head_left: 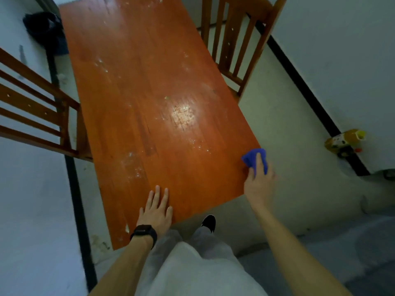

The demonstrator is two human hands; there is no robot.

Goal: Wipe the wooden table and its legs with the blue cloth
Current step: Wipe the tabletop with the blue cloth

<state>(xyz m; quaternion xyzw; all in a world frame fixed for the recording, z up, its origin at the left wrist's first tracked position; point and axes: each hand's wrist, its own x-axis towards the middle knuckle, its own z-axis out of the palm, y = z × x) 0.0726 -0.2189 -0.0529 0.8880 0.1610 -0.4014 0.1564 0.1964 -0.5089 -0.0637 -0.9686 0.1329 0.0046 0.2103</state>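
Observation:
A long orange-brown wooden table [145,86] runs away from me, its top marked with pale smears and specks. My right hand [259,182] grips a bunched blue cloth [252,155] against the table's right edge, near the close corner. My left hand [157,210], with a black watch on the wrist, rests flat with straight fingers on the tabletop by the near edge. The table's legs are hidden under the top.
A wooden slatted chair [36,107] stands at the table's left side, another chair [237,39] at its far right. A dark bag [46,30] lies on the floor far left. A yellow bottle [344,141] lies by the right wall. My shoe [209,223] is under the near edge.

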